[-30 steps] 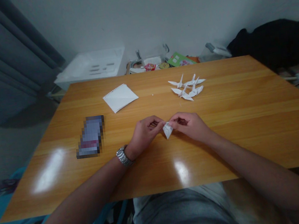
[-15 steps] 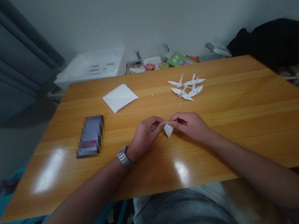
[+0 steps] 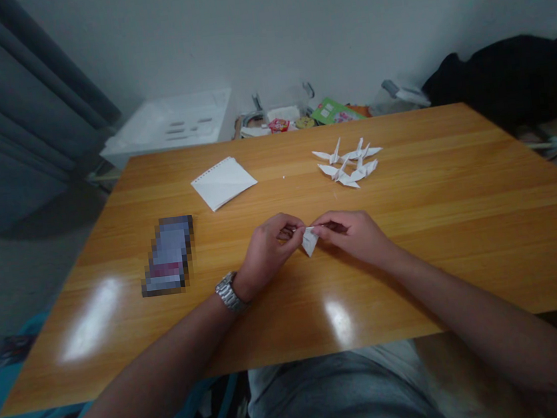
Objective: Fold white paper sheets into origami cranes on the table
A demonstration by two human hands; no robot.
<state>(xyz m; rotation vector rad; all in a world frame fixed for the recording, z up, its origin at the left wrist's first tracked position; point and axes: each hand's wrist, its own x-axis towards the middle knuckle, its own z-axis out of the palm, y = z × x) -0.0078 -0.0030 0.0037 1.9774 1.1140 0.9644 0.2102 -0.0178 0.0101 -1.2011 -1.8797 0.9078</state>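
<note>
Between my hands is a small piece of folded white paper [image 3: 309, 243], its pointed end turned toward me. My left hand [image 3: 273, 244] pinches its left upper edge between thumb and fingers; a metal-band watch [image 3: 230, 292] sits on that wrist. On the opposite side, my right hand [image 3: 352, 233] pinches the right upper edge, thumb on the near face. The fingertips hide the paper's top corners. Beyond my hands, several folded paper cranes [image 3: 348, 162] lie in a cluster. Farther left rests a small stack of white paper sheets [image 3: 224, 183] with a torn perforated edge.
A pixelated phone [image 3: 168, 255] lies left of my hands on the wooden table [image 3: 449, 203]. Behind the table's far edge stand a white tray-like box [image 3: 168, 124], a green booklet [image 3: 333, 110] and assorted small items. Dark cloth [image 3: 505, 82] is heaped at the far right.
My left hand and the folded paper have shifted very slightly to the left. Both hands keep their pinch, and the other things on the table stay in place.
</note>
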